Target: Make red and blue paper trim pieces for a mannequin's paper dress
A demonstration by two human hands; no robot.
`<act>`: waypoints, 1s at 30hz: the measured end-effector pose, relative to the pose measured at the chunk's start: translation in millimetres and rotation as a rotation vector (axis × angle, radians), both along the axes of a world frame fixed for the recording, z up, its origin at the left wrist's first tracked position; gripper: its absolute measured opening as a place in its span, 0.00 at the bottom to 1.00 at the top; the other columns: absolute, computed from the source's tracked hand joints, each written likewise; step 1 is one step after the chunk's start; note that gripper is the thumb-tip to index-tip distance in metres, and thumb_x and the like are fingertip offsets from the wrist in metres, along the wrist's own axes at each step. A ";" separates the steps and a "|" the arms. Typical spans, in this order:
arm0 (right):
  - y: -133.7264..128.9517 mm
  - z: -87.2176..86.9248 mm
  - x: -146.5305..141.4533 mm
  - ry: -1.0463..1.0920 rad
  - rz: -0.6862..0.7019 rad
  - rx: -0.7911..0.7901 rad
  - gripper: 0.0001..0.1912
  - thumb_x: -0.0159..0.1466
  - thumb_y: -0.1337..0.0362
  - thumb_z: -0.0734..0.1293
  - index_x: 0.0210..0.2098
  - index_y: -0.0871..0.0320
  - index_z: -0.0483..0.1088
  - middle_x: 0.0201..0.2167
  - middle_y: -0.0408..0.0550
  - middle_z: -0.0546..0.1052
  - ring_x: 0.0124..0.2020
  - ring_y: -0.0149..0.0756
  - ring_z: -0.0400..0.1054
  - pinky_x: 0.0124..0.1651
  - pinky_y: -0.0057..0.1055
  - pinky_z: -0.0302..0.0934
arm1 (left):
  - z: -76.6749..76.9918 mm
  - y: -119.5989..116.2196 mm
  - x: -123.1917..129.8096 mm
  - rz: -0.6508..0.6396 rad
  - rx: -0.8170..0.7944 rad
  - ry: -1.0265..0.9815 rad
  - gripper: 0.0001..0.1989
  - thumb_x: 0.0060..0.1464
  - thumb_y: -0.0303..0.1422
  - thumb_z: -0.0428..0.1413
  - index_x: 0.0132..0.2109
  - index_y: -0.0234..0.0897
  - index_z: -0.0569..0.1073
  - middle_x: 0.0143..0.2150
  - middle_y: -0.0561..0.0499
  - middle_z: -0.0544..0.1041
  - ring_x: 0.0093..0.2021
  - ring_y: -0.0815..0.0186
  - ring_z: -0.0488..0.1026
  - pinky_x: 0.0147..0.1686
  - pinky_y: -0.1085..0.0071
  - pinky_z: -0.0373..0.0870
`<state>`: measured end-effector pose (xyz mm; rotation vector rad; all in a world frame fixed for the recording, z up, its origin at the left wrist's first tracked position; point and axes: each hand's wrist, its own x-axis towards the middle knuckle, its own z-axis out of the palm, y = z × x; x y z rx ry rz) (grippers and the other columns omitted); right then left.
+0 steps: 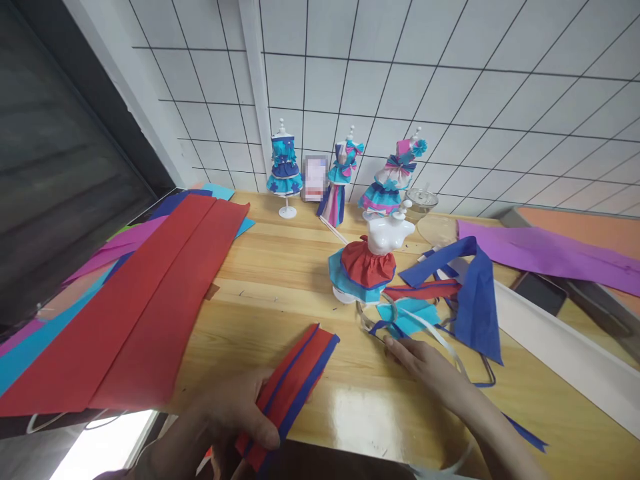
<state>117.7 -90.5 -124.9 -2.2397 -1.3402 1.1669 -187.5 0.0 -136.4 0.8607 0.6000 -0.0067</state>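
Observation:
My left hand [250, 407] is closed around a folded red crepe-paper strip [300, 370] with dark blue bands along its length, above the table's front edge. My right hand [417, 363] rests low over the table, its fingers together at a small dark blue strip [389, 328] and a thin looped greyish object [365, 319]; what they grip is too small to tell. Just beyond stands a white mini dress form [389, 235] wearing a gathered red-over-light-blue paper skirt [367, 263]. Light blue paper [413, 316] and a red strip with a blue edge [425, 289] lie beside it.
Long red paper sheets [165, 300] cover the left, over other colours. Three dressed mini forms, including a blue one [285, 167], stand by the tiled wall near a phone [315, 179]. Right: blue paper [477, 300], purple paper [550, 253], a white strip [555, 347], a dark phone [540, 292].

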 end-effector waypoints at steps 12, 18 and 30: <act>-7.3 5.4 -3.0 0.110 0.066 0.000 0.27 0.60 0.40 0.54 0.27 0.56 0.69 0.26 0.45 0.72 0.29 0.37 0.64 0.36 0.31 0.59 | 4.4 -13.2 51.6 0.531 -0.267 -0.112 0.08 0.45 0.28 0.62 0.35 0.27 0.76 0.36 0.41 0.78 0.38 0.60 0.75 0.43 0.66 0.67; -9.4 -0.5 -5.8 0.063 0.078 0.024 0.27 0.61 0.41 0.54 0.26 0.56 0.68 0.26 0.46 0.74 0.30 0.38 0.66 0.35 0.31 0.58 | 3.3 -13.8 125.2 0.589 -0.543 -0.233 0.11 0.53 0.26 0.53 0.41 0.23 0.73 0.48 0.36 0.73 0.52 0.59 0.70 0.55 0.67 0.61; -47.5 10.4 6.8 0.014 -0.027 -0.040 0.24 0.61 0.44 0.56 0.29 0.55 0.72 0.34 0.49 0.78 0.39 0.46 0.70 0.41 0.34 0.61 | -4.1 -1.4 158.6 0.715 -0.562 -0.143 0.10 0.51 0.25 0.55 0.42 0.27 0.70 0.42 0.38 0.76 0.45 0.60 0.74 0.44 0.70 0.69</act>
